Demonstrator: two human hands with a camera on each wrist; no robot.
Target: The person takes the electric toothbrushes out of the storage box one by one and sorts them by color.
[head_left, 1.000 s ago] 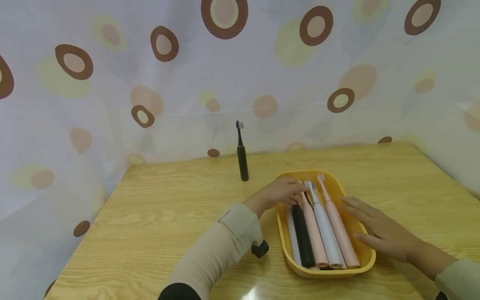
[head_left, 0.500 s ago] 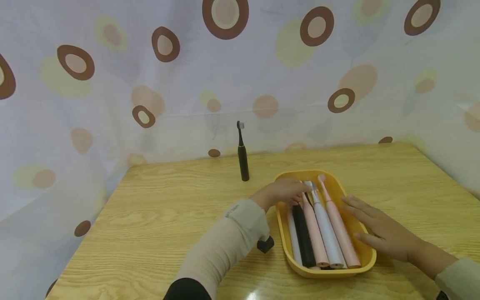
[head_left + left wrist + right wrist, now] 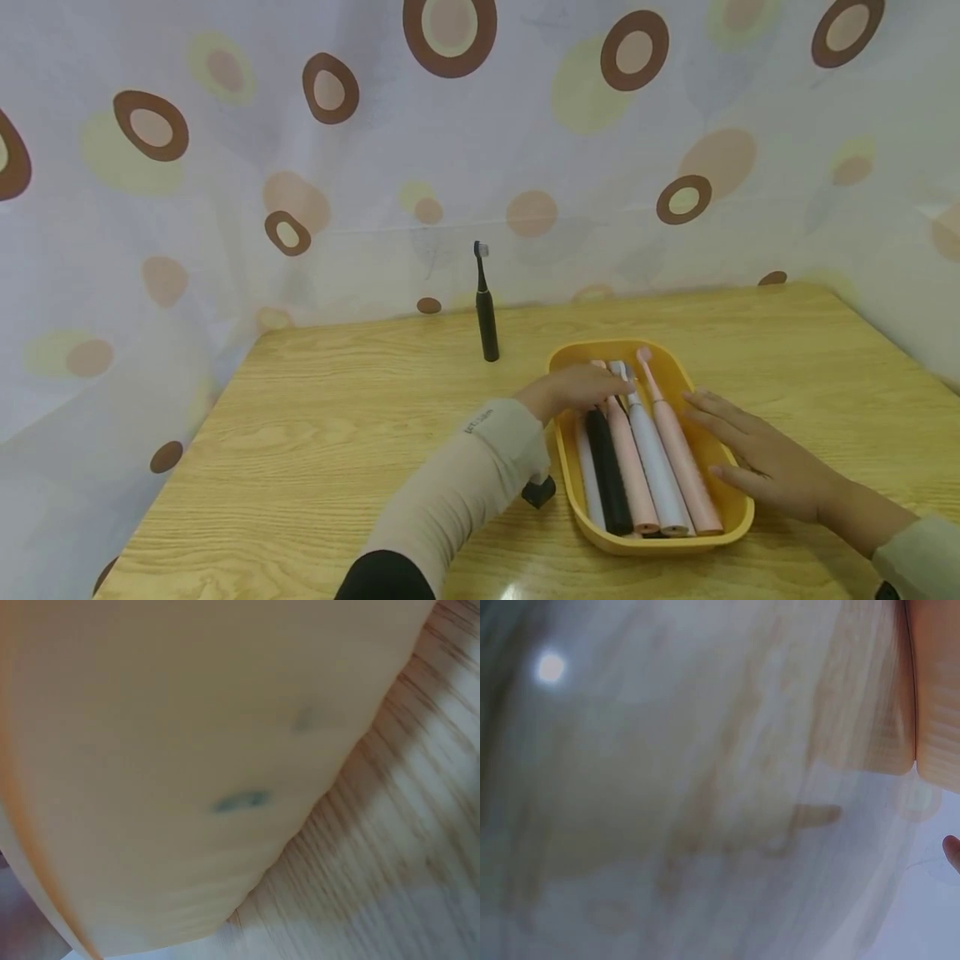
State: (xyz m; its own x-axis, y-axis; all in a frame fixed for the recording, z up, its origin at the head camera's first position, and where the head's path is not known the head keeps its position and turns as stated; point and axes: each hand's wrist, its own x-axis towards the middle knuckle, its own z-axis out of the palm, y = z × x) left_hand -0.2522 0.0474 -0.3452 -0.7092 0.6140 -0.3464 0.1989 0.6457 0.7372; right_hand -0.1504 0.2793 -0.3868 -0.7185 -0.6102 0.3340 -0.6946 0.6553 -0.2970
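A yellow plastic basket (image 3: 738,521) on the table holds several electric toothbrushes lying lengthwise: a black one (image 3: 609,479), a pink one (image 3: 633,475), a white one (image 3: 658,467), another pink one (image 3: 686,467), and a white one partly covered at the left. My left hand (image 3: 581,389) reaches over the basket's left rim, with its fingers extended above the brush heads, close to the white toothbrush's neck. Its thumb is hidden. Along the basket's right rim rests my right hand (image 3: 772,462), fingers spread. Both wrist views mainly show basket wall (image 3: 172,750) and table.
A black electric toothbrush (image 3: 487,321) stands upright on the wooden table (image 3: 337,433), behind and left of the basket. Behind the table hangs a patterned cloth (image 3: 375,167). A small black object (image 3: 538,492) shows at the left wrist.
My left hand and forearm have shifted right across the basket, bringing the fingertips toward the white toothbrush's neck. The right hand and the basket look about the same.
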